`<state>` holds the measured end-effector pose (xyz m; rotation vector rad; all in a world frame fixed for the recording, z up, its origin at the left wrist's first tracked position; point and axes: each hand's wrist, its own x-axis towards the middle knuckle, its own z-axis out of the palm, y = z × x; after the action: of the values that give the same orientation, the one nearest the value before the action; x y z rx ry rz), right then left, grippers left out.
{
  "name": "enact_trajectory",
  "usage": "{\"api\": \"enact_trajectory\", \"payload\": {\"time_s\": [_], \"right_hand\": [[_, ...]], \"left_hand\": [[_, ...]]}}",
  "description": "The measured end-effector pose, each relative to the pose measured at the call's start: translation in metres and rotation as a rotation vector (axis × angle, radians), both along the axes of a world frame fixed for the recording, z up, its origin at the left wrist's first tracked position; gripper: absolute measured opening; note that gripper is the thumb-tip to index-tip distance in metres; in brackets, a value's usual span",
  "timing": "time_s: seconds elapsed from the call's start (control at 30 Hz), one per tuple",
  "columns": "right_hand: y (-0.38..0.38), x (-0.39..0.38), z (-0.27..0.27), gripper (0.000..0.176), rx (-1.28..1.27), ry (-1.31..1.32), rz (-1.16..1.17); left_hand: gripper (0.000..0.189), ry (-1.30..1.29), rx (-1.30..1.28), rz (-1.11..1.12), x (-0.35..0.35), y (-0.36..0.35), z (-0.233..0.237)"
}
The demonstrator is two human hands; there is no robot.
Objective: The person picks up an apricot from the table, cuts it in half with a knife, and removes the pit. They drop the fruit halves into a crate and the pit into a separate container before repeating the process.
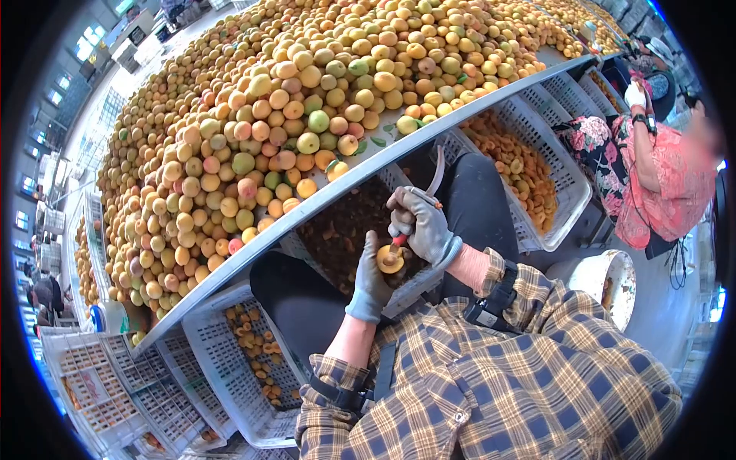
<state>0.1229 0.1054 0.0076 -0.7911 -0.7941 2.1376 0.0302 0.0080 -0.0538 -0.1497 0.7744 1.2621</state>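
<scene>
- In the head view, right of centre, your left hand (371, 277) holds the cut fruit (391, 264) between thumb and fingers.
- Just above it, your right hand (426, 227) is closed around a small red tool (399, 241), its end at the fruit's middle.
- You appear to be working out the centre; the next move calls for a steady grip, with left fingertips clear of the tool.
- The fruit looks round and yellow-orange, with a brownish middle; whether that is stone or hollow, you cannot tell.
</scene>
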Motion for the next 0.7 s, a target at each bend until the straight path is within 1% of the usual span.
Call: {"api": "enact_trajectory", "payload": {"time_s": [0.03,0.07,0.13,0.17,0.2,0.27,0.3,0.33,0.37,0.4,0.43,0.47,0.5,0.53,0.57,0.6,0.63,0.67,0.7], "right_hand": [[0.002,-0.001,0.003,0.024,0.019,-0.011,-0.049],[0.004,-0.003,0.004,0.024,0.021,-0.003,-0.062],[0.006,-0.004,0.003,0.025,-0.008,0.053,-0.053],[0.005,-0.005,0.003,0.025,0.030,0.052,-0.015],[0.001,-0.006,0.005,0.025,0.042,0.031,-0.003],[-0.004,-0.006,0.002,0.025,0.027,0.044,0.057],[-0.007,-0.007,0.004,0.025,0.025,0.043,0.057],[-0.010,-0.007,0.005,0.024,0.074,0.019,0.107],[-0.014,-0.007,0.006,0.024,0.121,-0.005,0.152],[-0.018,-0.008,0.017,0.023,0.096,-0.014,0.186],[-0.019,-0.009,0.016,0.019,0.049,0.007,0.180],[-0.020,-0.010,0.014,0.016,0.003,0.028,0.173],[-0.019,-0.010,0.011,0.018,-0.083,0.051,0.166],[-0.016,-0.011,0.007,0.018,-0.081,0.057,0.157],[-0.013,-0.013,0.003,0.023,-0.179,0.040,0.116],[-0.010,-0.015,0.001,0.028,-0.279,0.022,0.078],[-0.004,-0.014,0.002,0.030,-0.342,0.015,0.066],[-0.002,-0.012,0.001,0.030,-0.347,0.016,0.063],[-0.002,-0.011,-0.003,0.029,-0.482,0.109,0.053]], "left_hand": [[0.051,-0.108,0.048,0.037,-0.002,-0.002,-0.001],[0.051,-0.100,0.050,0.024,-0.001,-0.004,-0.001],[0.050,-0.063,0.028,0.180,0.005,-0.006,0.012],[0.049,-0.045,-0.016,0.188,0.007,-0.004,0.018],[0.049,-0.041,-0.015,0.184,0.005,-0.005,0.015],[0.048,0.108,0.224,0.046,0.000,-0.013,-0.004],[0.048,0.003,0.301,-0.001,-0.003,-0.011,-0.003],[0.048,0.001,0.297,-0.003,0.004,-0.012,-0.002],[0.048,0.372,0.208,0.123,0.017,-0.014,-0.001],[0.049,0.743,0.116,0.240,0.025,-0.011,0.008],[0.050,0.505,-0.051,0.204,0.019,-0.009,0.008],[0.050,0.507,-0.051,0.183,0.017,-0.010,0.006],[0.051,0.483,-0.034,0.190,0.016,-0.010,0.008],[0.051,0.461,-0.017,0.203,0.016,-0.010,0.011],[0.054,0.594,0.094,0.164,0.015,-0.014,0.015],[0.054,0.599,0.096,0.160,0.011,-0.016,0.007],[0.055,0.678,0.164,0.103,0.005,-0.019,-0.006],[0.055,0.754,0.228,0.043,0.002,-0.023,-0.019],[0.055,0.753,0.223,0.038,0.003,-0.022,-0.018]]}}
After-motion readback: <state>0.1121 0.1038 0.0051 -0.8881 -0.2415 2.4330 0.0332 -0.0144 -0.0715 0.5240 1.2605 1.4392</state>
